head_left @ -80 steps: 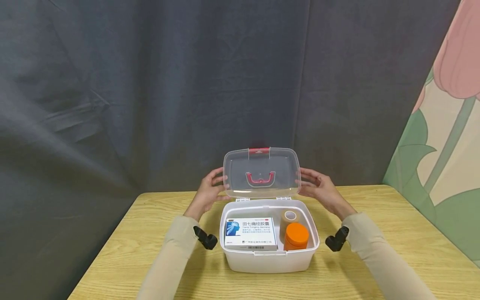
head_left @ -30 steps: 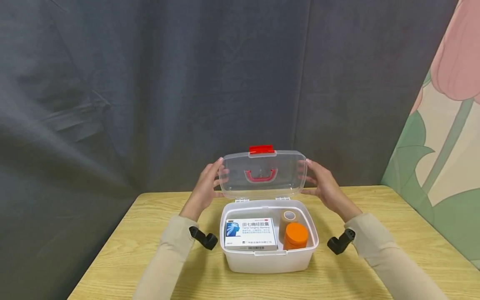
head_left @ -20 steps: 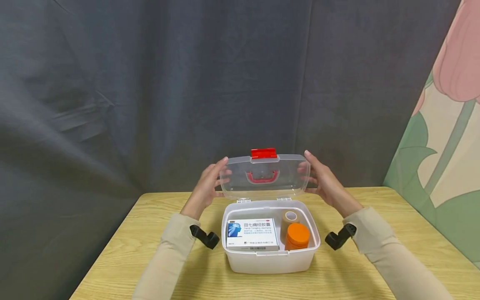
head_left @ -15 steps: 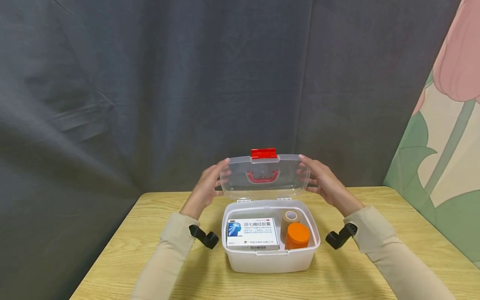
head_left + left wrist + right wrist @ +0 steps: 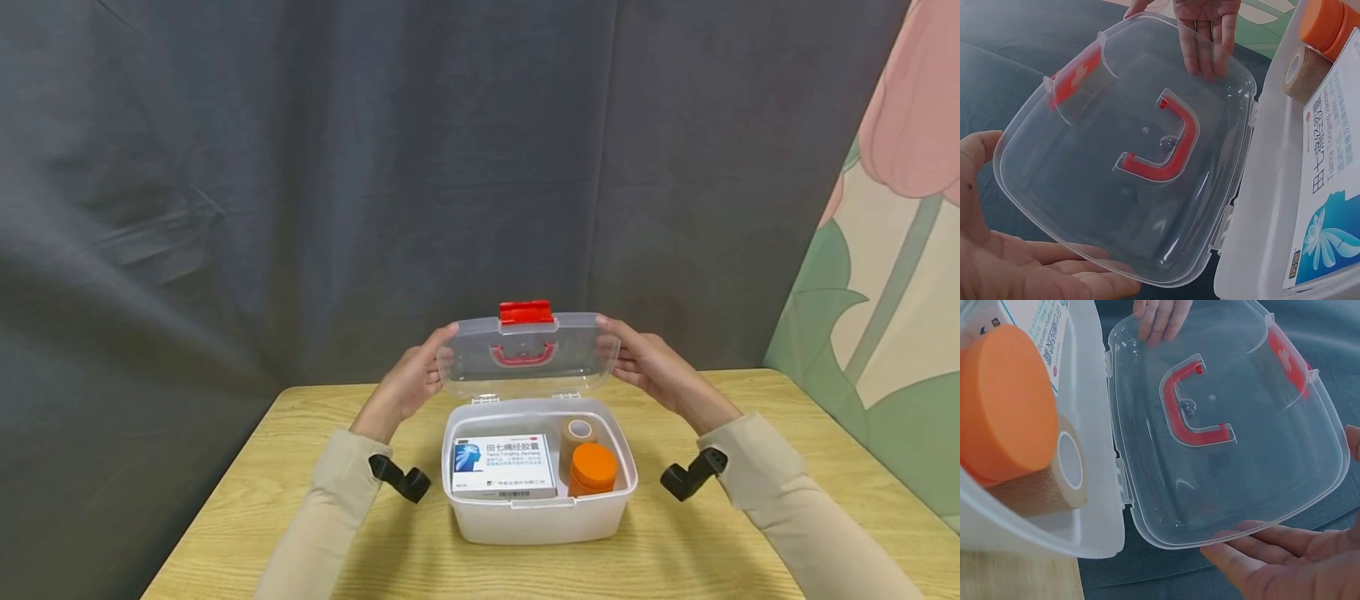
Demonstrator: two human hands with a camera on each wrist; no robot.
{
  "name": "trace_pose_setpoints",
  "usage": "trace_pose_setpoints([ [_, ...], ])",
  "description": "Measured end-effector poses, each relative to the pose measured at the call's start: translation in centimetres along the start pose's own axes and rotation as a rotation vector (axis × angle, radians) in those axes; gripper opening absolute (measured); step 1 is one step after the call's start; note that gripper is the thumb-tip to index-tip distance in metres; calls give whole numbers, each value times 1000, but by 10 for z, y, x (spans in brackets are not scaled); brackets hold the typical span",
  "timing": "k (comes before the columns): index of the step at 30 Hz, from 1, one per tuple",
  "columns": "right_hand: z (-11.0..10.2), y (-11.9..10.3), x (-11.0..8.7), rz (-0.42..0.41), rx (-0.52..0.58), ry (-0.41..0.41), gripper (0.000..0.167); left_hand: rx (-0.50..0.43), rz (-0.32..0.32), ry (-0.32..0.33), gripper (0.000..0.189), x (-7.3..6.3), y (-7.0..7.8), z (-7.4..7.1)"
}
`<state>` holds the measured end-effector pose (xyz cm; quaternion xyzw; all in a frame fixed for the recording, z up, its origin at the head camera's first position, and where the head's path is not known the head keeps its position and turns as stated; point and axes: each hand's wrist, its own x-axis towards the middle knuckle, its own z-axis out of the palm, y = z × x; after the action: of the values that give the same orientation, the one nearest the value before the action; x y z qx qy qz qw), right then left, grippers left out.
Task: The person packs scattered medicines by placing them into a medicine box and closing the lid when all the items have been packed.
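A clear plastic lid [image 5: 528,354] with a red latch [image 5: 525,312] and a red handle [image 5: 1179,409] stands raised on the hinges of a white medicine box [image 5: 536,521]. My left hand [image 5: 411,379] holds the lid's left side, its thumb at the upper edge and its fingers behind. On the opposite side my right hand [image 5: 656,371] grips the lid likewise, fingers partly seen through the plastic. Inside the box lie a white and blue medicine carton [image 5: 502,467], an orange-capped jar [image 5: 594,468] and a tan bandage roll [image 5: 579,433].
The box rests on a light wooden table [image 5: 270,500]. Behind the table hangs a dark grey curtain [image 5: 450,167]. A wall with a painted flower [image 5: 907,125] stands at the right.
The lid has tipped forward a little, so its red latch shows more fully. My thumbs have moved onto the lid's upper edge. The box and its contents have stayed in place.
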<state>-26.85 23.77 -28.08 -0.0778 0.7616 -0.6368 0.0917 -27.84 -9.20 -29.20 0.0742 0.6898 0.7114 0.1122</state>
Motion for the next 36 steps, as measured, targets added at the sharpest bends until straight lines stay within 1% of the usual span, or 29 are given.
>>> trace_pose_setpoints([
  [2, 0, 1, -2, -10, 1, -4, 84, 0, -4, 1, 90, -1, 0, 0],
  [8, 0, 7, -9, -67, -5, -43, 80, 66, -15, 13, 92, -10, -3, -1],
  [11, -1, 11, -15, -109, -4, -60, 74, 97, 2, 16, 89, -15, -5, 0],
  [15, 1, 17, -23, -177, -10, -67, 66, 162, 52, 24, 80, -22, -10, 2],
  [19, 2, 22, -28, -248, -45, -54, 57, 229, 117, 45, 72, -28, -16, 3],
  [23, 3, 29, -30, -292, -65, -42, 51, 253, 179, 68, 62, -31, -23, 2],
  [27, 3, 36, -31, -325, -79, -37, 50, 273, 231, 91, 56, -35, -32, 1],
  [31, 3, 40, -35, -360, -99, -45, 47, 279, 279, 86, 55, -38, -37, 1],
  [36, 3, 45, -40, -391, -203, -18, 45, 301, 305, 81, 62, -43, -42, 1],
])
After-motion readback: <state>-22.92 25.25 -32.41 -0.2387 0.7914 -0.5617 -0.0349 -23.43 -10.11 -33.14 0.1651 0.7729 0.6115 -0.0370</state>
